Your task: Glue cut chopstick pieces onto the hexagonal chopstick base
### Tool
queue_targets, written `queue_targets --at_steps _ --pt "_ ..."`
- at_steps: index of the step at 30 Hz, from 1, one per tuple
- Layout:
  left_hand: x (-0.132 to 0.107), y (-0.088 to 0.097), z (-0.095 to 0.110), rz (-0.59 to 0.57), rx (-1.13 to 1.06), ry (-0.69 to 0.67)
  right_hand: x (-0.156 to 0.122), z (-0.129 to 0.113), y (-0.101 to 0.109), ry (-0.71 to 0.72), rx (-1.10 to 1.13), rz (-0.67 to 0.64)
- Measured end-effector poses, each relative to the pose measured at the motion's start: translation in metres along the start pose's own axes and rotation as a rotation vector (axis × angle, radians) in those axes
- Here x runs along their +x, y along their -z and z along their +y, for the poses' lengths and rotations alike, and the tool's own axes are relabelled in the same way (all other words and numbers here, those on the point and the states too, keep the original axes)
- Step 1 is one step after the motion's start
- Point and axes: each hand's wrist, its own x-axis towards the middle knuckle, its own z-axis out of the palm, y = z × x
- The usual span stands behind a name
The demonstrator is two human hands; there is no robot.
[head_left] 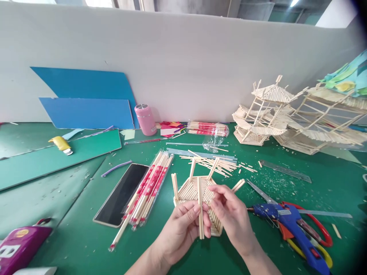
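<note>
Left hand (pixel 185 219) pinches paired sticks (pixel 200 210), long axis near-vertical in view; right hand (pixel 231 212), thumb and forefinger parted, alongside.

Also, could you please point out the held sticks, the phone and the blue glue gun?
Held sticks (pixel 200 194): head view, on their upper half.
Phone (pixel 122 194): head view, on its dark screen.
Blue glue gun (pixel 297 224): head view, on its upper handle.
</note>
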Motion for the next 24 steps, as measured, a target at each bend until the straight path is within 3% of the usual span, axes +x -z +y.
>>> queue_targets --at_steps 2,5,13,18,24 --pt "0.0002 -0.0005 0.0008 0.022 0.023 -0.021 -0.005 -0.0006 0.0022 0.173 -0.281 0.063" --pt "0.0003 -0.0004 0.0005 0.077 0.066 -0.045 -0.0088 -0.0007 0.0017 0.325 -0.484 0.024" --pt "0.0001 -0.0006 0.0012 0.121 0.33 -0.129 -0.0063 0.002 -0.0057 0.47 -0.752 0.035" --pt "0.0011 -0.0011 0.0014 0.096 0.337 -0.092 -0.005 0.0033 -0.006 0.368 -0.611 0.004" --pt "0.0005 -0.0037 0.0022 0.139 0.214 -0.042 -0.012 -0.0037 0.0 0.052 -0.097 0.031"
